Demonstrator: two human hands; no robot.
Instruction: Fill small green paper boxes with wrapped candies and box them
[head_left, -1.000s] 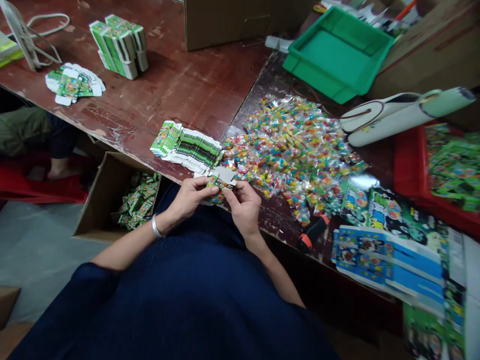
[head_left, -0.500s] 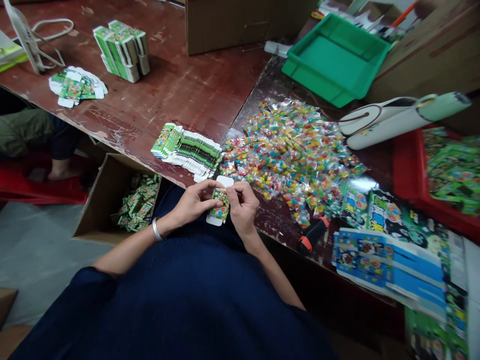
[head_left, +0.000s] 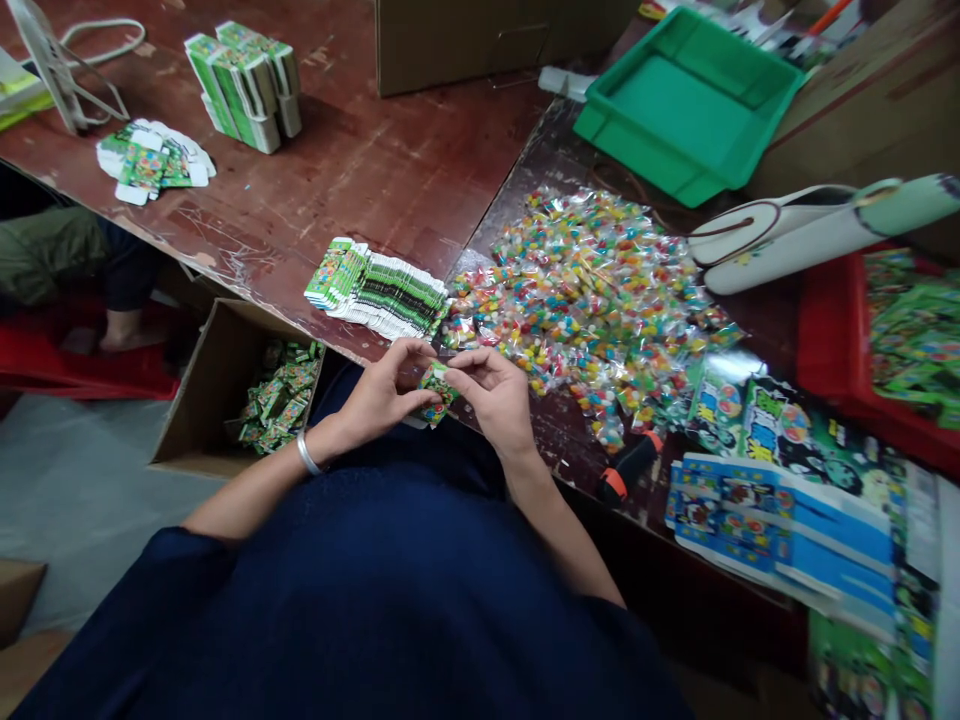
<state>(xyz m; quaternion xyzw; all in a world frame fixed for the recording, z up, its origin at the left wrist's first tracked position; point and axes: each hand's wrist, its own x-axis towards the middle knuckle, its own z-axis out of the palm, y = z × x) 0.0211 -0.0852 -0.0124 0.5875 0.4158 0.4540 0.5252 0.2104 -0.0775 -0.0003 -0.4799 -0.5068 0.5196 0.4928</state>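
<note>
Between both hands, just off the table's front edge, is a small green printed candy box (head_left: 436,392). My left hand (head_left: 384,392), with a silver bangle at the wrist, pinches it from the left. Fingers of my right hand (head_left: 493,397) are closed at its upper right corner. Behind the hands lies a fanned row of flat green and white boxes (head_left: 390,292). To the right spreads a heap of clear packets of colourful candies (head_left: 592,290). Below the table edge, a cardboard carton (head_left: 196,405) holds many small green boxes.
A green tray (head_left: 690,110) stands at the back right, beside a white pouch (head_left: 787,245) and a red bin (head_left: 829,330). Bundled boxes (head_left: 244,90) and loose flat boxes (head_left: 154,160) lie at the left. A black-and-orange tool (head_left: 632,468) and blue printed cartons (head_left: 780,535) are at the right. Someone's leg (head_left: 56,255) shows far left.
The white flap at the top of the candy box, upright before, no longer stands up. My right hand has shifted slightly at the top, and the box is more tilted.
</note>
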